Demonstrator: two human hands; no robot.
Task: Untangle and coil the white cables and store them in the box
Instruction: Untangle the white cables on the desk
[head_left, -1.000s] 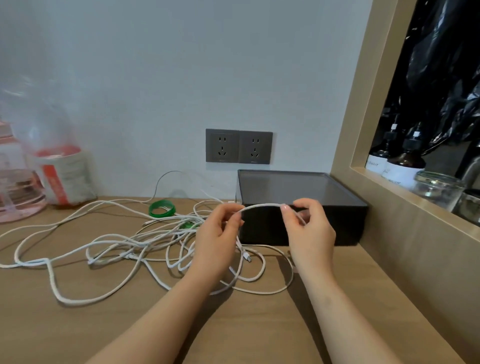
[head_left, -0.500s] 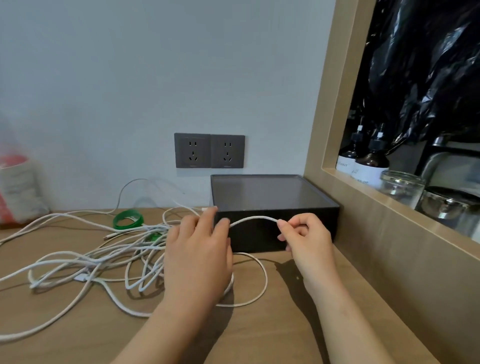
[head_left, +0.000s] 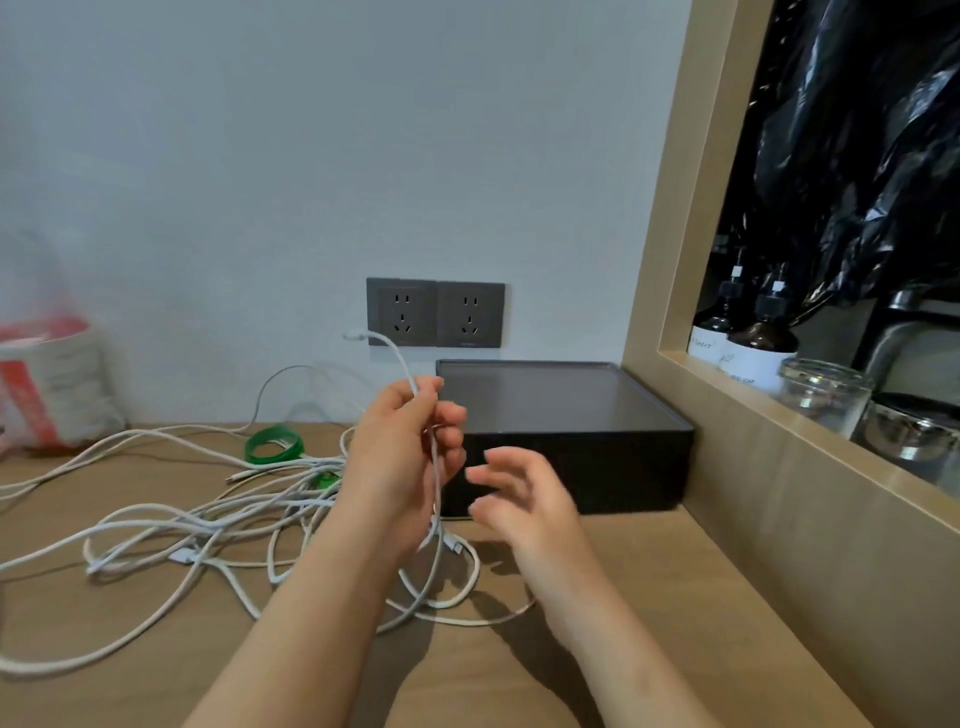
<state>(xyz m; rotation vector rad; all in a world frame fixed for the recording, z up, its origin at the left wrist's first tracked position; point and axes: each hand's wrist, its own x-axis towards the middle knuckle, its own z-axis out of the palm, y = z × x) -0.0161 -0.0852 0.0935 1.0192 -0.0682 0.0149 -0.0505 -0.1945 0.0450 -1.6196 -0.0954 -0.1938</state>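
A tangle of white cables sprawls over the wooden desk at left and centre. My left hand is raised in front of the black box and pinches one white cable; its plug end sticks up above the fingers and the rest hangs down to a loop on the desk. My right hand hovers just right of it with fingers spread, holding nothing. The box stands against the wall, with a dark flat top.
Two grey wall sockets sit above the box. A green tape ring lies behind the cables. A red-and-white bag stands at far left. At right, a wooden frame opens on bottles and glass jars.
My right hand let go of the cable and drew back with fingers spread. My left hand lifted and turned, so the cable end now points up. The view shifted slightly right.
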